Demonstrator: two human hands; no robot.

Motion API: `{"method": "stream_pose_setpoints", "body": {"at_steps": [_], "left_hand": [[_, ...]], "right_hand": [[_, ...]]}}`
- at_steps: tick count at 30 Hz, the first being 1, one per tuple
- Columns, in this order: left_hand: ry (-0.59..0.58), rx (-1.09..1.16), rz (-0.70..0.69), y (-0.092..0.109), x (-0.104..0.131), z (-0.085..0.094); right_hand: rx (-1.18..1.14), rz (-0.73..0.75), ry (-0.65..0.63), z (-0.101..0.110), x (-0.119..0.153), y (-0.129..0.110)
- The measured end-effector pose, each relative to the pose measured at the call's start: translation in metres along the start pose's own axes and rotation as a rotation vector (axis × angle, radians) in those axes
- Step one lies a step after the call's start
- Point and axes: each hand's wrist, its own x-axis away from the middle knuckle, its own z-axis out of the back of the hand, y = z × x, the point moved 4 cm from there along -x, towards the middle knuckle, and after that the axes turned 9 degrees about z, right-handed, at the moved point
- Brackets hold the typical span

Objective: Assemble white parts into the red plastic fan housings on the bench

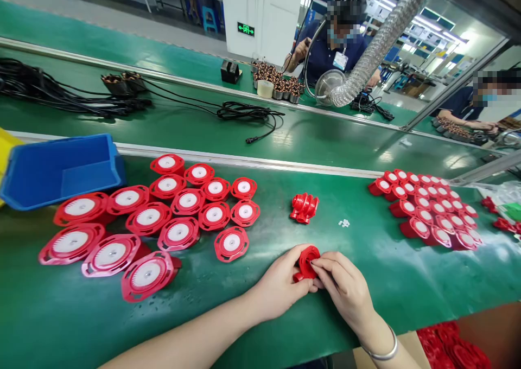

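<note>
My left hand is wrapped around a round red plastic housing with a short spout, its open side tilted up. Thumb and fingertips of my right hand are pinched together at the inside of the housing; whatever they hold is hidden. Beyond my hands stands a small stacked group of similar red housings. To their right lies a little pile of tiny white pieces.
Many red parts with white discs stand at left, more in a block at right. A blue bin sits far left. Black cables lie behind the rail. A box of red parts is lower right. A co-worker works opposite.
</note>
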Motion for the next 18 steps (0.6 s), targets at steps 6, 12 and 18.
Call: {"method": "stream_pose_setpoints", "body": {"at_steps": [6,12,18], "left_hand": [[-0.022,0.022,0.018,-0.003,0.000,0.001],[-0.009,-0.007,0.024,-0.004,-0.002,0.002],[-0.016,0.033,0.024,0.000,-0.001,0.000]], "right_hand": [[0.051,0.069,-0.020,0.000,0.005,-0.004],[0.055,0.054,-0.137,-0.004,0.020,-0.005],[0.036,0.023,-0.192,-0.003,0.022,-0.008]]}}
